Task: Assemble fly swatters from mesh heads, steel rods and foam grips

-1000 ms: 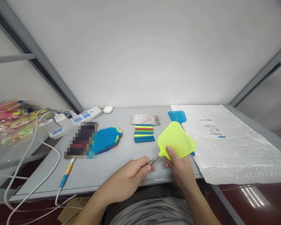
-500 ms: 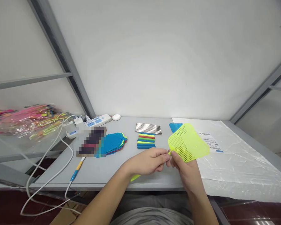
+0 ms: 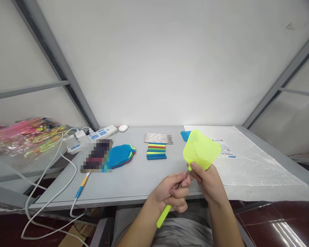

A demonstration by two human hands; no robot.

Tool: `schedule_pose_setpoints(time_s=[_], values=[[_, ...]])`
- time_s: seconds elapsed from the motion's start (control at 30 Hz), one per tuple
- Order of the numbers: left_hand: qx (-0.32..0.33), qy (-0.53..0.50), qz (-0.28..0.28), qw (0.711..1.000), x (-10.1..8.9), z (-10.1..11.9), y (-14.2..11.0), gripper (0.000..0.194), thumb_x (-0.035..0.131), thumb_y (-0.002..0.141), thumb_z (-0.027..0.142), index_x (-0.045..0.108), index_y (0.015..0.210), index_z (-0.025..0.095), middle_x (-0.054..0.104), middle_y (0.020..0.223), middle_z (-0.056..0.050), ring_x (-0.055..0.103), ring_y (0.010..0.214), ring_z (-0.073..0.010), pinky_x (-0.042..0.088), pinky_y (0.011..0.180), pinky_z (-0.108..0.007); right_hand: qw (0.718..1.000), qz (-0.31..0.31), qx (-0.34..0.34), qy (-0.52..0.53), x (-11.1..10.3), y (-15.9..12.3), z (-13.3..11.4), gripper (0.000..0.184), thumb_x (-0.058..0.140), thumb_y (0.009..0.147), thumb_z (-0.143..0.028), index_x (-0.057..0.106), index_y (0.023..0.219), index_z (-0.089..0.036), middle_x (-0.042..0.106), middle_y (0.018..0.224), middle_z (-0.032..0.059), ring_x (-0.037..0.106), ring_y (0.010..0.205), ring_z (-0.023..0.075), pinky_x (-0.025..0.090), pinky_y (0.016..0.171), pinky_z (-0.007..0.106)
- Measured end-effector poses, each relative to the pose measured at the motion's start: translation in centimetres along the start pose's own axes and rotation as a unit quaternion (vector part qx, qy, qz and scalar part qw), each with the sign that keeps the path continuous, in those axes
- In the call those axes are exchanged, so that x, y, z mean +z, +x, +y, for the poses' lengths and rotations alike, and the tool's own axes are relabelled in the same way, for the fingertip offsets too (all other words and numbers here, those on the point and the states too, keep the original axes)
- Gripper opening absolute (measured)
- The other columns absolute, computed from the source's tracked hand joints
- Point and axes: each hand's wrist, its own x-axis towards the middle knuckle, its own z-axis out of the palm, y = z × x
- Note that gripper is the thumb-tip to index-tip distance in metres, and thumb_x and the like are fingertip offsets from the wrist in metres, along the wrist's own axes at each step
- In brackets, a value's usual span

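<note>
At the far left lies a heap of clear plastic bags (image 3: 28,139) with pink, orange and yellow things inside. White cables (image 3: 73,168) loop down beside the desk (image 3: 134,181). A power strip (image 3: 104,132) sits toward the back, with a pixelated object (image 3: 96,156) in front of it. Touching that is a stack of swatter heads (image 3: 120,154), blue on top. A white oval thing (image 3: 123,128) lies behind. Next come a row of metal rods (image 3: 158,138) and, just in front, coloured handles (image 3: 156,151).

The left hand (image 3: 174,193) has its grip wrapped around the metal shaft of a yellow-green fly swatter (image 3: 202,149), held above the desk's front edge, its handle poking out below. The right hand (image 3: 207,178) pinches the head's lower edge, thumb in front. Beyond is a partly hidden blue swatter (image 3: 184,135), then a white package (image 3: 249,164) with a label.
</note>
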Motion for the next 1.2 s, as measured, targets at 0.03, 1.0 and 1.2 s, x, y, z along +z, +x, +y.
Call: schedule_pose_setpoints(time_s=[0.03, 1.0, 1.2], values=[[-0.002, -0.007, -0.005, 1.0, 0.0, -0.2, 0.0, 0.039, 0.041, 0.096, 0.057, 0.037, 0.075, 0.024, 0.02, 0.039, 0.015, 0.006, 0.025, -0.0062, 0.026, 0.035, -0.02, 0.999, 0.022, -0.006, 0.027, -0.5, 0.2, -0.3, 0.025, 0.075, 0.079, -0.038, 0.064, 0.075, -0.016, 0.039, 0.051, -0.0087, 0.03, 0.046, 0.0076, 0.037, 0.05, 0.026], [0.051, 0.204, 0.164, 0.964, 1.4, 0.8, 1.4, 0.026, 0.039, 0.101, 0.039, 0.052, 0.096, 0.018, 0.048, 0.049, 0.008, 0.026, 0.036, -0.0046, 0.022, 0.04, -0.016, 0.958, 0.244, -0.039, 0.146, 4.1, -0.4, 1.7, 0.028, 0.071, 0.083, -0.04, 0.056, 0.073, -0.019, 0.043, 0.061, -0.0072, 0.033, 0.048, 0.0051, 0.033, 0.044, 0.018], [0.044, 0.201, 0.168, 0.964, 0.5, 1.6, 0.9, 0.026, 0.04, 0.101, 0.04, 0.051, 0.089, 0.019, 0.048, 0.049, 0.007, 0.029, 0.039, -0.0053, 0.023, 0.039, -0.016, 0.976, 0.184, -0.06, 0.098, 4.1, 0.2, 2.2, 0.028, 0.069, 0.086, -0.036, 0.053, 0.071, -0.019, 0.039, 0.06, -0.0078, 0.03, 0.048, 0.0045, 0.029, 0.043, 0.017]])
